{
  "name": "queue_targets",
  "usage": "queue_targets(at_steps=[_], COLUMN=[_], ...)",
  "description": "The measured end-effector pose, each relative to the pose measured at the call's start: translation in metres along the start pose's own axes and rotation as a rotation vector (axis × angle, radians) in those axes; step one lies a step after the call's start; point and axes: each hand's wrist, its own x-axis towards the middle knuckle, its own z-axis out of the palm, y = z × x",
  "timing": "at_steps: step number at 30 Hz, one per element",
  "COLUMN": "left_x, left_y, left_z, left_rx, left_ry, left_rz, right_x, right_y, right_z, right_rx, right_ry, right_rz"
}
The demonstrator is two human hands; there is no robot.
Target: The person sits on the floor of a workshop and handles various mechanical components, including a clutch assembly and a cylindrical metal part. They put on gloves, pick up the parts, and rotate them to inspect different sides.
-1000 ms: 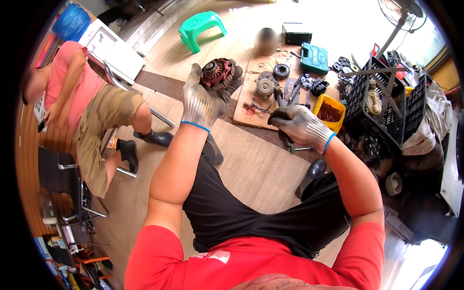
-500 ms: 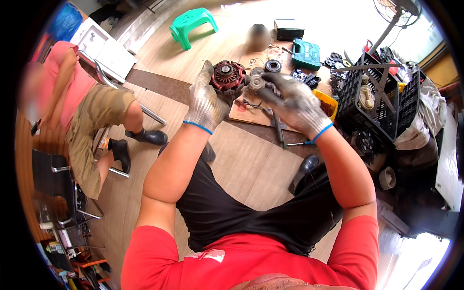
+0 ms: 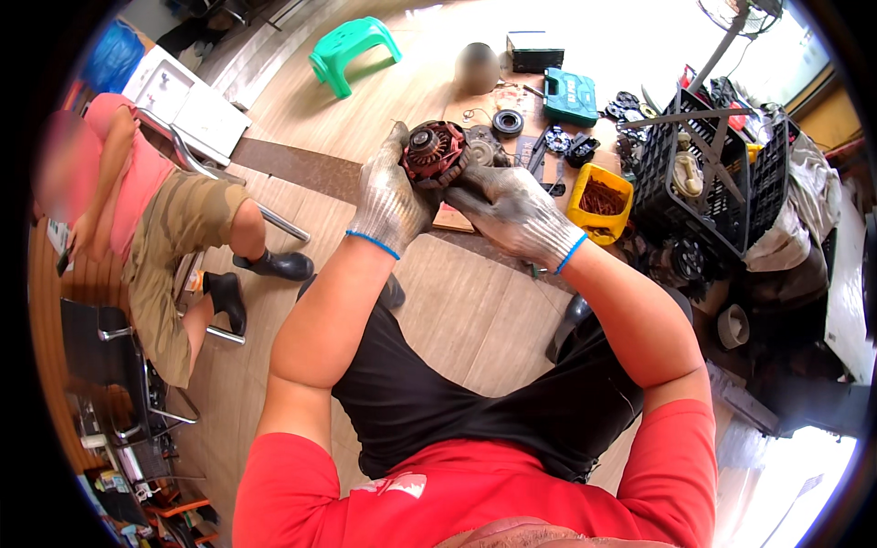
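Observation:
My left hand (image 3: 388, 187), in a soiled white glove with a blue cuff, is closed around a round alternator core (image 3: 435, 153). The core has reddish windings and a shaft end in its middle. It is held up above the floor, its face tilted toward the upper left. My right hand (image 3: 516, 208), gloved the same way, is closed against the core's lower right side; its fingertips are partly hidden. Just beyond my right hand is a round grey metal part (image 3: 486, 146), partly covered by the core and glove.
Cardboard beyond my hands bears a black ring (image 3: 508, 123) and loose parts. A yellow container (image 3: 600, 203) of copper-coloured wire stands at right, near black crates (image 3: 660, 173). Farther back are a teal tool case (image 3: 570, 97) and green stool (image 3: 354, 50). A person (image 3: 132, 183) sits at left.
My right hand has moved left and down onto the alternator core, from being apart with fingers spread. The core has tilted in my left hand. The seated person's arm has shifted.

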Motion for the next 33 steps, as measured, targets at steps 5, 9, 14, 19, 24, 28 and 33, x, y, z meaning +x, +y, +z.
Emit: queue_targets(at_steps=[5, 9, 14, 19, 24, 28, 33], left_x=[-0.013, -0.016, -0.018, -0.022, -0.025, -0.021, -0.009], left_y=[-0.002, 0.001, -0.005, -0.009, -0.006, 0.005, 0.035], left_z=[0.005, 0.001, -0.006, -0.004, 0.001, 0.001, -0.008], left_rx=[0.178, 0.431, 0.454, 0.418, 0.340, 0.153, 0.076], left_ry=[-0.059, -0.140, -0.145, -0.175, -0.239, -0.226, -0.072], left_rz=[0.056, 0.002, 0.109, 0.200, 0.207, 0.216, 0.282], right_x=[-0.004, -0.004, -0.008, -0.007, -0.009, -0.014, -0.019], right_y=[-0.002, 0.004, 0.007, 0.006, 0.000, -0.006, -0.007], right_z=[-0.008, -0.009, -0.007, -0.003, 0.008, 0.020, 0.030], right_rx=[0.018, 0.020, -0.021, -0.040, -0.083, -0.029, -0.007], right_ry=[-0.087, 0.090, -0.002, 0.029, 0.037, 0.069, 0.041], right_rz=[0.119, -0.027, 0.052, 0.043, 0.052, -0.010, -0.074])
